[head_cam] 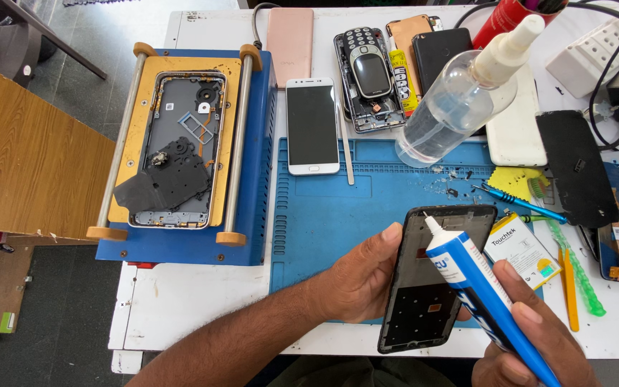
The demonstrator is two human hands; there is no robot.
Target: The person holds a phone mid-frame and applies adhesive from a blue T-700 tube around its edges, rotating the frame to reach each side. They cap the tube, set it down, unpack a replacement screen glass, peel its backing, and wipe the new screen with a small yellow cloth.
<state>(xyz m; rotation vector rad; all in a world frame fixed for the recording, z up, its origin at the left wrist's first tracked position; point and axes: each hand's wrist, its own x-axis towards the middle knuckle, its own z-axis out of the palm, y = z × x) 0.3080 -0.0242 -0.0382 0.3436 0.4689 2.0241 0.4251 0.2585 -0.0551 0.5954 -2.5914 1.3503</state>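
Lower centre of frame, over blue silicone work mat (338, 215): left hand (356, 279) fingers curled round black plastic phone frame (435, 276), tilted up toward glue; right hand (531, 340) fist-grips blue-white adhesive tube (478, 283), nozzle at frame's top edge. White smartphone (312, 126) upper centre.

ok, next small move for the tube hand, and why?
Probably lower the glue tube nozzle onto the top edge of the black phone frame. The right hand holds its tip just above that rim, while the left hand steadies the frame.
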